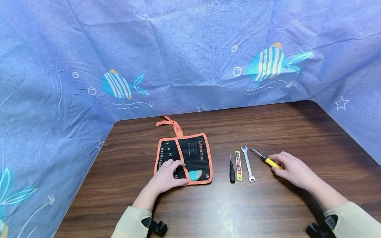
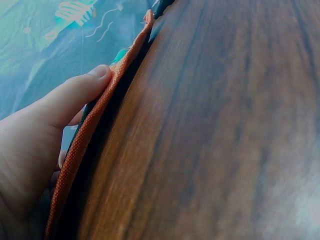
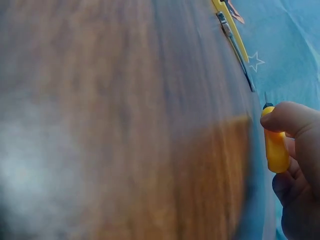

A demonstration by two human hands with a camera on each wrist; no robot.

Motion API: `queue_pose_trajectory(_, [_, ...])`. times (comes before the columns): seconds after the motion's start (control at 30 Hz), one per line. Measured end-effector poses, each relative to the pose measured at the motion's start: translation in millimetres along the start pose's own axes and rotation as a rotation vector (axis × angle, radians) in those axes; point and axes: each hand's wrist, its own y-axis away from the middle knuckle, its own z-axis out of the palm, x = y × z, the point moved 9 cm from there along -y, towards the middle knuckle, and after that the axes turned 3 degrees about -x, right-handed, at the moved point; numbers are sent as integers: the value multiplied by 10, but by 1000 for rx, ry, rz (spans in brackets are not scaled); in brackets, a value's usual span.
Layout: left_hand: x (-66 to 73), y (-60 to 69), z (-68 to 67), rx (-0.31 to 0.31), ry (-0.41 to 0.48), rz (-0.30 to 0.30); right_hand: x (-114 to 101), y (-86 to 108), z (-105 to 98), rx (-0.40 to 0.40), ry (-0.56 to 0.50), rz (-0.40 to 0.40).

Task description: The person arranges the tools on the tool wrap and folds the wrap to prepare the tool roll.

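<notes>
Yellow-handled metal-shafted screwdriver point(image 1: 271, 162): right of table centre, handle pinched by right hand point(image 1: 290, 167), tip near but apart from silver double-ended metal wrench point(image 1: 248, 163). Left of that, narrow gaps: flat yellow printed strip point(image 1: 238, 166), small black-handled screwdriver point(image 1: 232, 173). Wide wood stretch from right hand to right table edge, more behind the tools.

Black fabric tool pouch point(image 1: 193, 145), orange-edged, flat at left: orange tie toward rear edge, teal-and-grey piece point(image 1: 195, 175) at lower part. Left hand point(image 1: 165, 177) spread over it, thumb on near border.

Dark brown wood-grain table point(image 1: 226, 205), glare near front. Blue fish-print cloth point(image 1: 184, 66) behind and at both sides.
</notes>
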Motion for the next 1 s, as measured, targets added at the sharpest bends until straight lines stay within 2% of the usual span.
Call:
queue_pose_trajectory(0.23, [1,-3,2,-5,-5,-2,-147,-146,64,-78,-5,-48])
queue_pose_trajectory(0.5, [2,-16,7,-30,1,-1,-374,-317,104,-97,-2,-109])
queue_pose_trajectory(0.73, [12,-15,9,-37,10,7,-612,-462,144,-120,-1,-206])
queue_pose_trajectory(1.0, [11,-16,10,-38,20,6,-814,-632,196,-147,-38,-268])
